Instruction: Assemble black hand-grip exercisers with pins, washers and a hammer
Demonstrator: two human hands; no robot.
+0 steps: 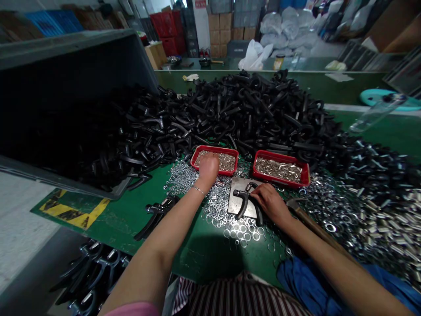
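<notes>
My left hand (209, 168) reaches into the left red tray (237, 163), fingers bunched down among small metal pins (226, 162). Its fingertips are hidden, so what they pinch does not show. My right hand (269, 202) grips a black curved bracket (244, 204) with a short metal barrel, held over a flat steel plate (234, 202). Two curved arms of the bracket point toward me. Beyond the right hand stands the right red tray (308, 175), filled with longer metal pins (279, 169).
Loose rings and washers (241, 230) surround the plate. A hammer (312, 224) lies beside my right forearm. Black brackets (250, 105) are heaped behind the trays, spilling from a tipped grey crate (131, 57). Finished-looking brackets (158, 213) lie left; metal sleeves (388, 224) pile up right.
</notes>
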